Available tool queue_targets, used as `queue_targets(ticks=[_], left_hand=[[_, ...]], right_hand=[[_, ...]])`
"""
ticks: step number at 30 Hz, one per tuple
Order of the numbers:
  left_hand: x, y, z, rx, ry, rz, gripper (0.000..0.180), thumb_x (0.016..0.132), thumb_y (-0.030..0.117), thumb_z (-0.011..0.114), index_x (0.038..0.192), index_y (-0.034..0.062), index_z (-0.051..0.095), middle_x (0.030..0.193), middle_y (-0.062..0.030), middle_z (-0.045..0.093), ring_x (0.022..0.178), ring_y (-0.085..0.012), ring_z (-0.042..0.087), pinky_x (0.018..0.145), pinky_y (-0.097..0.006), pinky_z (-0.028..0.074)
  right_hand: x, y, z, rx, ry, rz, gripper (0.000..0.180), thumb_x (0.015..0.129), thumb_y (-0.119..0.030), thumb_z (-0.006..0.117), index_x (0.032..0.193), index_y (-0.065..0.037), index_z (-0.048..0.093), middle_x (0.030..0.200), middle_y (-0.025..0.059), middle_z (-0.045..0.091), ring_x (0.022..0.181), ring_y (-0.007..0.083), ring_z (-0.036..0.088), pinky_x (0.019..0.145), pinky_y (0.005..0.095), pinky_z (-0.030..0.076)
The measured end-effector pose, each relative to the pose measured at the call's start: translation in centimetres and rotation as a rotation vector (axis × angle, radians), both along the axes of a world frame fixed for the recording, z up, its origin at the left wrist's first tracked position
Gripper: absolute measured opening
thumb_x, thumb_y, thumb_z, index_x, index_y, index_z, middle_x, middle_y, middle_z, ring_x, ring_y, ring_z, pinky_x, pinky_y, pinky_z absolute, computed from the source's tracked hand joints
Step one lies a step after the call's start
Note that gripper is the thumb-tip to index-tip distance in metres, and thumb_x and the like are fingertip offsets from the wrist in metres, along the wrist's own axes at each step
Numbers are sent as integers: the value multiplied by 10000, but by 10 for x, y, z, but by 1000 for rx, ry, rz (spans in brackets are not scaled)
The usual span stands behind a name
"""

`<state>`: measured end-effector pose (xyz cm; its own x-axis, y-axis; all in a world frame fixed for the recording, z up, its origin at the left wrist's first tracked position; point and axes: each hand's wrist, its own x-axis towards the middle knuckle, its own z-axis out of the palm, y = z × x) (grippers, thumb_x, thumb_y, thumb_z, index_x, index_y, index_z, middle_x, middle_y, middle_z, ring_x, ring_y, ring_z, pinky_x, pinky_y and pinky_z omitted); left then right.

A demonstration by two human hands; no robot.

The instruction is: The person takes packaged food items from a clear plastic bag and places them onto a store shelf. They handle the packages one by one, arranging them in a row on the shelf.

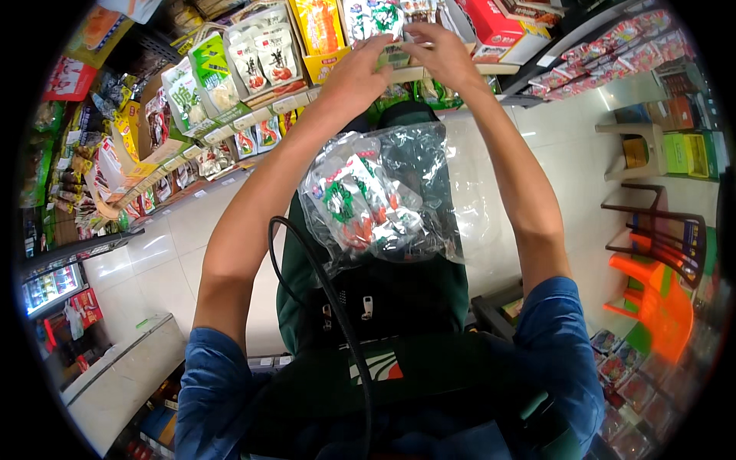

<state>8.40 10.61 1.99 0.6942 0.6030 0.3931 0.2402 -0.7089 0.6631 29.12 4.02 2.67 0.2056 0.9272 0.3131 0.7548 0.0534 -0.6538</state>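
Observation:
Both my arms stretch forward to a shelf of packaged snacks. My left hand (356, 74) reaches the shelf front, fingers and thumb apart, beside white packets with green print (376, 17). Opposite it, my right hand (445, 55) has its fingers bent but apart, at the right side of the same packets. I see nothing gripped in either hand. On my lap lies a clear plastic bag (441, 165) with several white, green and red packets (356, 195) inside.
Left of my hands stand green-and-white pouches (211, 73), white pouches (264, 57) and a yellow box (318, 31). A red box (494, 31) is to the right. An orange plastic chair (659, 303) and a dark chair (667, 230) stand farther right. A black cable (326, 284) crosses my front.

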Motion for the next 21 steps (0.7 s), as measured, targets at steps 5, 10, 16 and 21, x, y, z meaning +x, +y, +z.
queue_targets(ticks=[5, 10, 16, 21], left_hand=[[-63, -77, 36, -297, 24, -56, 327, 1009, 89, 600, 1325, 46, 668, 1128, -152, 715, 1008, -193, 693, 847, -345, 562], [-73, -103, -18, -104, -14, -81, 234, 949, 65, 654, 1175, 40, 709, 1135, -162, 710, 1053, -350, 666, 939, -446, 538], [-89, -107, -19, -104, 23, -24, 218, 927, 77, 682, 1139, 32, 708, 1119, -161, 706, 1097, -364, 645, 953, -457, 526], [-83, -112, -23, -117, -28, -10, 212, 932, 65, 668, 1137, 27, 708, 1102, -172, 696, 1105, -361, 639, 968, -461, 512]], right_hand=[[-40, -132, 92, 97, 669, -62, 311, 967, -164, 736, 1187, 55, 725, 952, 63, 735, 867, 126, 668, 789, 262, 522], [-87, -241, 213, 476, 937, 444, 150, 935, -64, 690, 1077, -23, 717, 756, 34, 648, 633, 123, 606, 588, 249, 479], [-118, -235, 254, 246, 892, 1246, 65, 960, -98, 631, 988, -41, 646, 726, 84, 633, 630, 184, 625, 579, 295, 509], [-123, -233, 257, 160, 909, 1382, 96, 980, -126, 581, 915, -56, 587, 700, 127, 621, 627, 236, 641, 572, 334, 533]])
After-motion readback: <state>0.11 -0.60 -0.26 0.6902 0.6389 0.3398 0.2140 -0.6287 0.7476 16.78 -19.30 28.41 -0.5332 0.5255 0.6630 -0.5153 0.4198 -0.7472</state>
